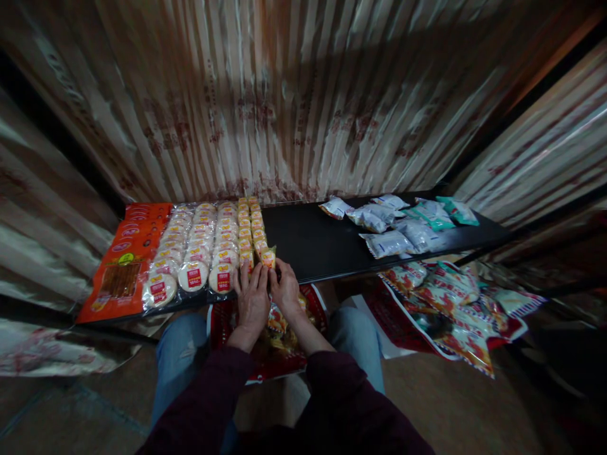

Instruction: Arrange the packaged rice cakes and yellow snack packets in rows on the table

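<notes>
Two rows of small yellow snack packets (245, 232) run from the back to the front of a black shelf (308, 237). At their front end, my left hand (251, 302) lies with its fingers stretched out against the nearest packets. My right hand (287, 292) is beside it, its fingers closed at the edge of a tilted yellow packet (268, 258). The fingertips partly hide the front packets. Just left of the yellow rows stand three rows of round, clear-wrapped cakes (222, 278) with red labels.
Large orange packages (121, 265) lie at the shelf's left end. White and green packets (389, 243) are scattered on its right part. Below are a red bag (219, 328) of yellow packets between my knees and another open bag (441, 294) of packets. Striped sheeting (303, 114) hangs behind.
</notes>
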`<state>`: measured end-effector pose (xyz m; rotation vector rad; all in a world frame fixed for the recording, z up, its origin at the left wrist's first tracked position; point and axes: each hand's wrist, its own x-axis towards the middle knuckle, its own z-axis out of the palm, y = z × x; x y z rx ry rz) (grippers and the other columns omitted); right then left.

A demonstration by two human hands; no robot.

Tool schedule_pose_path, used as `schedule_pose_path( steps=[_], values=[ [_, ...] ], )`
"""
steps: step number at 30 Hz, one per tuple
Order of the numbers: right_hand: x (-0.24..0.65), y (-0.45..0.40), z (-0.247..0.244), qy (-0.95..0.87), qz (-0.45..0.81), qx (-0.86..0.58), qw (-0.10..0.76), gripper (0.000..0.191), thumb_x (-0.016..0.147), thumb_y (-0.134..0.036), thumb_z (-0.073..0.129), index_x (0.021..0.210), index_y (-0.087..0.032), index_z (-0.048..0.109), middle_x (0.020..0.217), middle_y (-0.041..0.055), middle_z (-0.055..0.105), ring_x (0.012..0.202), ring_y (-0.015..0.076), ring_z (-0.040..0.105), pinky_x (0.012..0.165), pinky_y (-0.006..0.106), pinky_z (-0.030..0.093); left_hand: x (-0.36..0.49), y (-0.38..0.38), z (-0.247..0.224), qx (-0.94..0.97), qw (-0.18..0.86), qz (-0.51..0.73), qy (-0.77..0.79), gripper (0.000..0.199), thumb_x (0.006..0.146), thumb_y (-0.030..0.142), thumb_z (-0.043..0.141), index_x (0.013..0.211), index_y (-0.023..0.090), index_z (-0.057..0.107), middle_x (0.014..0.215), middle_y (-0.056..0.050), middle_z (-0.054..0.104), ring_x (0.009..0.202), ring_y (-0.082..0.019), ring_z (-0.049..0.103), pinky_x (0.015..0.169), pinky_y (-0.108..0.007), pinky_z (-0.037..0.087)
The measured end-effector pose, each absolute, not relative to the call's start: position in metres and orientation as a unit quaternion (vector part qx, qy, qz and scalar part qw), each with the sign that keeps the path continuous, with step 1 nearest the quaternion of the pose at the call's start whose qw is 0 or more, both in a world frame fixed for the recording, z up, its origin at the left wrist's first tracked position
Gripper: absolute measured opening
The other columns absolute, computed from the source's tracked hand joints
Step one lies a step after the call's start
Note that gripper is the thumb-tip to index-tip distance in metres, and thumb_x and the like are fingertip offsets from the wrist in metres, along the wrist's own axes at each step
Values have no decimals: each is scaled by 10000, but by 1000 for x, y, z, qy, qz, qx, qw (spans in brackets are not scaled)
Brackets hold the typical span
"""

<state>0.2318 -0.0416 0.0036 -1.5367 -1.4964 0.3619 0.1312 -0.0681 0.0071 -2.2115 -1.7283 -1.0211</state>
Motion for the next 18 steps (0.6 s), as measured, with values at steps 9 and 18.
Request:
schedule_pose_path(
  steps=[9,18],
  values=[
    [239,-35,5,-636,161,-607,447,341,828,-196,482,1132,-151,630,1094,140,647,998,240,596,945,411,477,132,-72,-4,-764,83,-325,-551,480,870,89,423,1341,136,502,1439,-118,467,1435,-288,218,1131,-518,279],
    [246,-34,8,-620,210,-585,478,310,852,-281,503,1105,-196,661,1038,99,670,909,213,634,885,386,516,129,-76,-6,-792,87,-291,-530,583,842,55,394,1421,114,390,1482,-117,402,1446,-262,183,1160,-510,241]
  ],
)
